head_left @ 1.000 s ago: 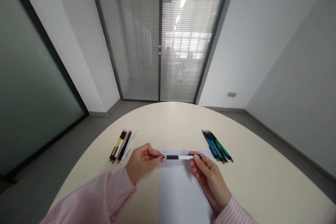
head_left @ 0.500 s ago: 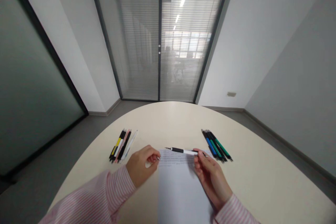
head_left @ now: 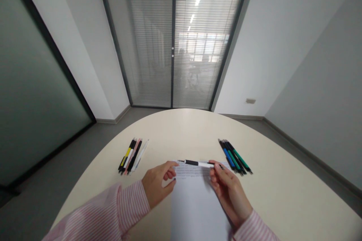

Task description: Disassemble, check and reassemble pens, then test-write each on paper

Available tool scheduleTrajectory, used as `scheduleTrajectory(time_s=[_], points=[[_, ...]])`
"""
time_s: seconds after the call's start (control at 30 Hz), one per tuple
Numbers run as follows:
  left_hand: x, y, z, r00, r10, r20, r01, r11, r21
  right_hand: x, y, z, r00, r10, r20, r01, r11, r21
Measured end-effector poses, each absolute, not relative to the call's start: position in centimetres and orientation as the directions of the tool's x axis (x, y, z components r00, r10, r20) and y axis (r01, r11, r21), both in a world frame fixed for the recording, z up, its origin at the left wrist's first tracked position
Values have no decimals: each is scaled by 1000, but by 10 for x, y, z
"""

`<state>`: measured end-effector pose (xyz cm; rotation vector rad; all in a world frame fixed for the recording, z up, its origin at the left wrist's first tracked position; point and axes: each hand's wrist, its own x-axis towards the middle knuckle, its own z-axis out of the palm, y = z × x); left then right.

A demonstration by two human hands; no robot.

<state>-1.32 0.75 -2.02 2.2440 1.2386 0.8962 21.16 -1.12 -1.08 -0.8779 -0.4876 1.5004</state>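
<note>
My right hand [head_left: 229,190] is closed on the rear part of a white and black pen [head_left: 205,164], its thumb and fingers pinching it. The pen lies almost level over the top of a sheet of paper [head_left: 195,203], its thin point to the left. Close to that point is my left hand [head_left: 160,179], thumb and index finger apart and the other fingers curled. The index fingertip is beside the pen point; whether they touch I cannot tell. A tiny dark spot shows at the thumb tip, too small to name.
On the left of the round table [head_left: 183,128] lies a row of pens [head_left: 131,156] in yellow, white, pink and black. Several blue, green and black pens [head_left: 234,157] lie on the right. Small lines of writing run across the paper's top. A glass partition with blinds [head_left: 152,64] stands beyond.
My left thumb and index finger have parted from a pinch around a small shiny piece, and that hand has shifted slightly right toward the pen point. My right hand holds the pen much as before.
</note>
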Motion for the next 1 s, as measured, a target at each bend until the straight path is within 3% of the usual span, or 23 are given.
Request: scheduleTrajectory(time_s=[0.17, 0.37, 0.6, 0.83, 1.0], points=[[-13, 7, -14, 344, 868, 357, 590, -496, 638, 212, -12, -8, 65, 967, -244, -637, -148, -757], [-15, 7, -3, 272, 858, 434, 427, -513, 745, 211, -13, -8, 35, 974, -224, -589, -161, -792], [-15, 6, 4, 312, 817, 484, 419, -576, 702, 208, -15, -3, -21, 977, -211, -580, -184, -794], [-12, 2, 6, 385, 753, 535, 327, -653, 683, 199, -22, 3, -150, 971, -187, -417, -234, -878], [-12, 2, 5, 417, 730, 542, 295, -673, 678, 199, -25, 10, -330, 926, -181, -513, -337, -789]])
